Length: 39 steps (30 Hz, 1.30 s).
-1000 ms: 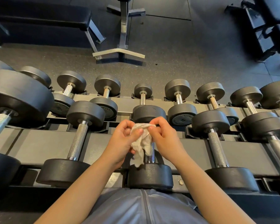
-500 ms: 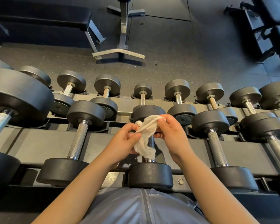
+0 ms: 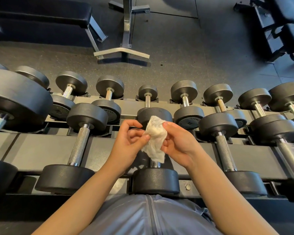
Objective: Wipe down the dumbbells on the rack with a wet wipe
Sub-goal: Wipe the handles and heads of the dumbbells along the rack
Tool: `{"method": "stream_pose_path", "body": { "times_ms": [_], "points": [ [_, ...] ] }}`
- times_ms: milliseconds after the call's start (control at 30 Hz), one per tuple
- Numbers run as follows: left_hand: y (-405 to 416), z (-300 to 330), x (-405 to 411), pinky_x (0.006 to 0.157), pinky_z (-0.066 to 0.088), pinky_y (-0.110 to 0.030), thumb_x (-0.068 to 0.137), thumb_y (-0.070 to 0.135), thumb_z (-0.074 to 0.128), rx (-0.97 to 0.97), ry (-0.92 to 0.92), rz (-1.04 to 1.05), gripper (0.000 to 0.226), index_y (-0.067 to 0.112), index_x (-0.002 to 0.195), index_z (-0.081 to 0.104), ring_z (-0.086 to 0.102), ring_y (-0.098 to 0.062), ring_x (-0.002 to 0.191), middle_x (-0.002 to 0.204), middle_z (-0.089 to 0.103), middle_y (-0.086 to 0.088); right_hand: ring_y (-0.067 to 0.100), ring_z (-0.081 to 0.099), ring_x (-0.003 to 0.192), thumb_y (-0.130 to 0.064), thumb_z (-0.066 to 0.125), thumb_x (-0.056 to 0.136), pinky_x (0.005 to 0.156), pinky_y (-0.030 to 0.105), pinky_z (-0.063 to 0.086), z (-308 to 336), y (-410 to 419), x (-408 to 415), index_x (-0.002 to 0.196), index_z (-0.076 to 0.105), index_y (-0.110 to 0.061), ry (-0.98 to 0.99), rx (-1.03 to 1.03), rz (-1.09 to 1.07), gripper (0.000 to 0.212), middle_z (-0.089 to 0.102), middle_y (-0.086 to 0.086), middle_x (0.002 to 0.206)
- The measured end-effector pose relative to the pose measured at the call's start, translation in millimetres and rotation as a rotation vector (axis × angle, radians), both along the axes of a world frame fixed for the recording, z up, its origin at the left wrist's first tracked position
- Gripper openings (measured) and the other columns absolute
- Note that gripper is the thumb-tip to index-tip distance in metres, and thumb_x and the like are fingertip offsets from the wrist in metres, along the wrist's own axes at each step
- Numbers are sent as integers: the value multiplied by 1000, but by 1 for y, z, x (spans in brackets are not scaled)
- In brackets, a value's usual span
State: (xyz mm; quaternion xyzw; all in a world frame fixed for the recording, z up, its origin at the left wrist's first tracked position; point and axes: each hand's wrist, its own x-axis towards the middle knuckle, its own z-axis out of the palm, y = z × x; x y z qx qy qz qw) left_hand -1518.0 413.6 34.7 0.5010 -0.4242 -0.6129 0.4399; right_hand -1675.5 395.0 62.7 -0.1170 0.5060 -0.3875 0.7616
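Observation:
A crumpled white wet wipe hangs between both hands above the middle dumbbell of the near rack row. My left hand pinches the wipe's left edge with thumb and a finger. My right hand holds its top right corner and right side. The wipe and hands hide most of that dumbbell's chrome handle; only its lower end and both black heads show. The wipe is held just above the handle, not wrapped around it.
The grey rack carries two rows of black dumbbells with chrome handles, larger ones at the left and right. Beyond the rack, on the dark floor, stand a bench, a metal stand base and more equipment at the right.
Both hands have lifted and spread the wipe, from bunched against the handle to held more open and higher. My right hand shifted up and right; my left fingers opened a little.

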Motion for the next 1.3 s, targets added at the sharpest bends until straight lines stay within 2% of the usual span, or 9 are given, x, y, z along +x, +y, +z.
{"method": "stream_pose_path", "body": {
  "times_ms": [233,400,533,633,767,933,1033,1167,1300],
  "points": [
    [5,0,-6,65,51,-18,93,-6,50,57,46,-109,39,27,87,71,63,-3,82,90,67,12,20,63,71,-20,48,99,67,31,51,-15,4,3,118,55,-4,210,58,-23,26,67,10,85],
    [3,-8,0,75,52,-20,79,-10,69,68,-60,-140,45,24,107,67,64,-5,95,111,66,0,20,66,91,-34,36,102,75,30,54,-8,18,-13,128,46,-39,287,-278,122,28,68,7,107],
    [1,-11,-5,73,51,-15,76,-7,74,20,-212,-118,44,28,100,68,65,-4,89,99,69,3,7,57,96,-23,74,80,79,18,47,-14,25,-14,125,53,-30,756,-486,530,50,56,-3,112],
    [3,-11,-9,68,44,-8,75,0,77,-83,-409,-67,36,31,89,66,58,5,78,88,64,8,4,51,81,-27,72,81,72,16,39,-20,28,-7,94,63,-33,1012,-497,485,16,55,-6,92],
    [4,-14,-6,69,40,-8,76,10,79,-130,-489,-77,23,28,77,65,51,2,74,83,55,2,5,53,92,-11,65,87,75,5,39,-23,27,-13,89,67,-21,786,-421,314,10,53,-1,105],
    [9,-6,-8,60,48,-17,75,17,66,342,138,-236,19,11,93,66,60,-5,67,75,68,3,15,63,79,-10,58,89,72,24,50,-20,36,-20,117,56,8,116,-164,177,34,68,7,89],
    [12,-3,-12,55,46,-16,80,9,64,426,219,-233,16,12,96,62,60,-3,63,75,69,4,29,61,91,-15,63,77,82,36,50,-25,41,-19,119,52,12,-4,-109,65,51,64,22,103],
    [16,-6,-11,65,48,-17,86,11,70,263,-204,-31,25,27,102,59,61,-7,80,94,63,2,13,63,74,-12,59,91,57,24,53,-26,36,-25,95,56,-7,683,-155,76,7,64,8,93],
    [35,-4,-15,71,46,-12,92,19,62,-1,-412,45,19,36,98,55,57,-2,83,92,60,8,16,54,69,-17,52,95,55,26,40,-50,18,-40,98,58,-12,1421,-401,463,9,60,2,81]
  ]
}}
